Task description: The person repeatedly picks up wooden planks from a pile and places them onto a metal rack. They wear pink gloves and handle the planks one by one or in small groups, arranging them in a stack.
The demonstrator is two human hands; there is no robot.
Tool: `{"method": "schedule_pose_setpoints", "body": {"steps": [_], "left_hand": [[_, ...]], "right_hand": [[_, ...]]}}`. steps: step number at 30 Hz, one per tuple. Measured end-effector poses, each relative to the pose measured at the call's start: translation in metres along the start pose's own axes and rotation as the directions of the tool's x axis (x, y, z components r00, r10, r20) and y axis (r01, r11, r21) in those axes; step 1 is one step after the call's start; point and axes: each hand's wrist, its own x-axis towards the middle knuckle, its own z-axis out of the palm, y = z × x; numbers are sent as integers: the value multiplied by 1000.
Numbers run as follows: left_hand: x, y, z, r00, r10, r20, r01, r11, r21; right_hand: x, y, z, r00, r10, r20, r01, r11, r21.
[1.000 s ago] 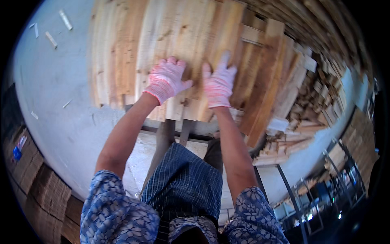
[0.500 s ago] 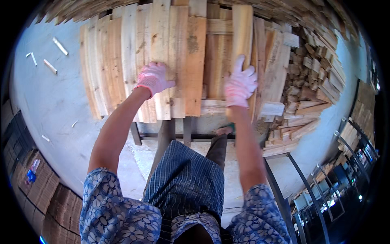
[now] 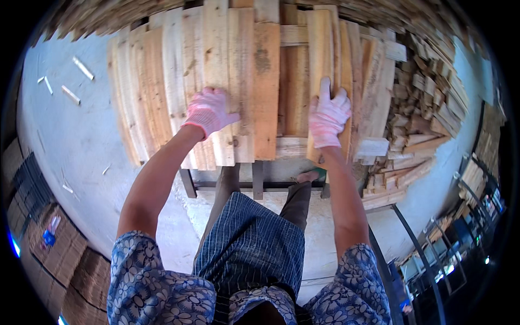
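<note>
Both my hands wear pale pink and white knit gloves. My left hand (image 3: 210, 112) rests on a row of light wooden planks (image 3: 172, 70), thumb out to the side and fingers apart. To its right is an orange-toned plank (image 3: 266, 92) with a dark patch. My right hand (image 3: 329, 120) lies over a narrow plank (image 3: 320, 59), its thumb on the left side and its fingers bent over the right; their tips are partly hidden. Between this plank and the orange-toned one, a gap shows lower boards (image 3: 294, 86) and a crosspiece (image 3: 291, 147).
Short wood offcuts (image 3: 417, 122) are heaped at the right. A dark metal frame (image 3: 233, 187) stands under the planks, and metal bars (image 3: 417, 257) run at lower right. Several wood slivers (image 3: 83, 67) lie on the floor; bundled stacks (image 3: 59, 241) are at lower left.
My right hand and the narrow plank under it have shifted toward me. The left hand stays on the planks. The whole view has moved slightly.
</note>
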Motion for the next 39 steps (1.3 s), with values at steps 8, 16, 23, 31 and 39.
{"method": "schedule_pose_setpoints", "body": {"steps": [8,16,23,31,39], "left_hand": [[1,-4,4,1000,-15,-1,15,999,33],[10,2,13,999,-37,-21,38,998,43],[11,2,15,995,-66,-70,69,997,40],[-52,208,-34,967,180,-181,-245,858,-452],[18,364,12,884,-338,-322,42,744,-667]], "right_hand": [[22,-33,-8,913,268,308,-355,894,273],[21,-49,25,853,24,522,-505,297,811],[43,-31,19,836,-134,532,-273,739,616],[20,195,8,962,262,79,-264,816,515],[-43,196,78,947,167,274,-294,792,535]]}}
